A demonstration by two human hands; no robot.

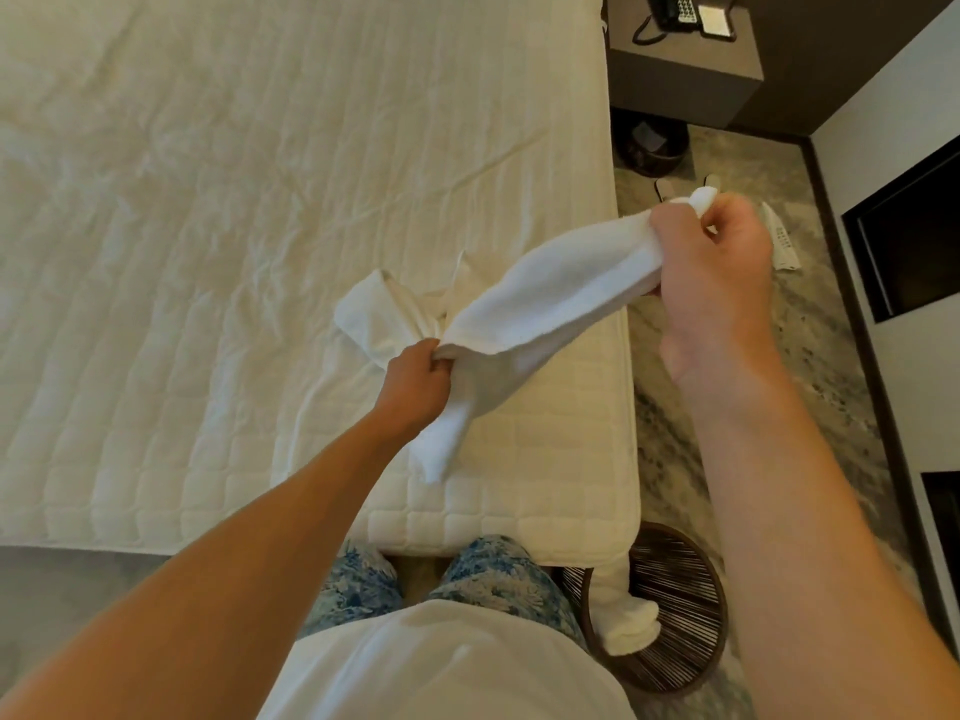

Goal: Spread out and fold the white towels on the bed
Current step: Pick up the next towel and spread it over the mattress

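Observation:
A small white towel point(550, 293) hangs stretched in the air above the near right corner of the bed point(208, 226). My left hand point(418, 376) grips its lower end, with a loose tail drooping below the fist. Raised higher and out past the bed's right edge, my right hand point(711, 252) is closed on the upper end. A second white towel point(379, 314) lies crumpled on the quilted cover just behind my left hand.
A round dark wicker basket point(680, 615) stands on the floor at the bed's near right corner with a white towel point(628, 621) hanging into it. A nightstand point(680, 75) with a phone, a bin point(652, 148) and slippers lie farther along the marble floor.

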